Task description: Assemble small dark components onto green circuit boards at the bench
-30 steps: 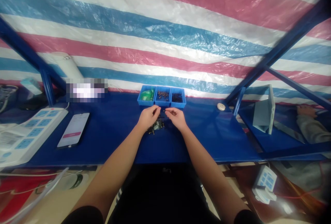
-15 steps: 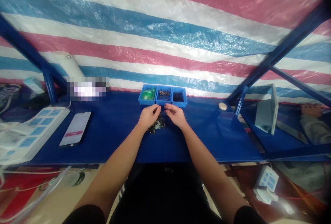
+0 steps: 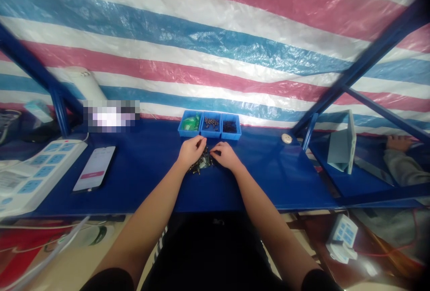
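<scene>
Down on the table (image 3: 268, 179), the pile (image 3: 203, 164) sits right between the two hands, and its left side is lost behind the left hand (image 3: 190, 151)! The small dark and brassy parts in it blur together; single pieces are hard to pick out. Whatever may be between the fingertips, it's too small to see.

The left hand is held over the pile's far left edge, thumb and fingers drawn into a narrow pinch; cannot tell whether it holds a part. Across from it, the right hand (image 3: 225, 154) sits lower, knuckles curled, fingertips pointing in at the pile's right edge. That grip is narrow too, but touching or just above, holding or bare, there's no telling.

Just beyond, three bins in a row: left bin (image 3: 189, 134) with a green bag (image 3: 191, 123), middle bin (image 3: 210, 134) with brownish bits, right bin (image 3: 231, 136) with a dark tangle, shapes unclear. Far left, the power strip (image 3: 50, 168) is cut off by the frame; far right, a co-worker's sleeve (image 3: 403, 165) is too.
</scene>
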The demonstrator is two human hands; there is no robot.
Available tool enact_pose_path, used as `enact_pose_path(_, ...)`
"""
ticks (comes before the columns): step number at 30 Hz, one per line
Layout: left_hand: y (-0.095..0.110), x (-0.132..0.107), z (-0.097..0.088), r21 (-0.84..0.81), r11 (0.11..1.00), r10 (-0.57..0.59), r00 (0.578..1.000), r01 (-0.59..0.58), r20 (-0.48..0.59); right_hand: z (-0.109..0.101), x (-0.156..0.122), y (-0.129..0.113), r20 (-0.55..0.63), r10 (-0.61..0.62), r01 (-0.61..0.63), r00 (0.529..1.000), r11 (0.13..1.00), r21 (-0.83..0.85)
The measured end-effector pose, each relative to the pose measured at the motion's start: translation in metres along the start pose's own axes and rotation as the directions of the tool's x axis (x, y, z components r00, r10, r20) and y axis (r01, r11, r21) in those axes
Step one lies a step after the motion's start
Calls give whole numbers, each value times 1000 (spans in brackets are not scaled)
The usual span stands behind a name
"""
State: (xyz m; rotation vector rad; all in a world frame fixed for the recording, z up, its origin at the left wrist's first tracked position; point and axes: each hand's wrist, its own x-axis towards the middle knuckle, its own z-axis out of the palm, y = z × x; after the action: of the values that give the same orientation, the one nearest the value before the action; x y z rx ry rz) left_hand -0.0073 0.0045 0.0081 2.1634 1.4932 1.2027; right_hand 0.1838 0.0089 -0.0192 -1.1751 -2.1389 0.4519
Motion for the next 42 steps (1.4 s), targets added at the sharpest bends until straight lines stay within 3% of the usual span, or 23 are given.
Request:
enact_pose_path(4,0,0,0,4,1000,-7,1000,7,4,-5,2,-6,-27,20,-18,999,997,72)
enact_pose_path(7,1,0,-1,-28,1000,-5,1000,5,11,-8,4,-14,-134,74,-48,988,981,190)
enact_pose_path(11,3,-1,-2,-96,995,29,994,-19,102,-6,2,-20,-219,161,-80,962,938,338)
enact_pose_path(16,6,-1,-1,-128,990,80,981,-58,178,-7,-1,-20,-223,169,-72,960,920,386)
enact_pose_path(28,6,-1,1,-137,991,35,985,-11,171,-7,-2,-20,-275,272,-117,922,873,473)
enact_pose_path(42,8,-1,0,-120,993,35,987,-16,158,-3,-2,-17,-263,312,-137,913,842,522)
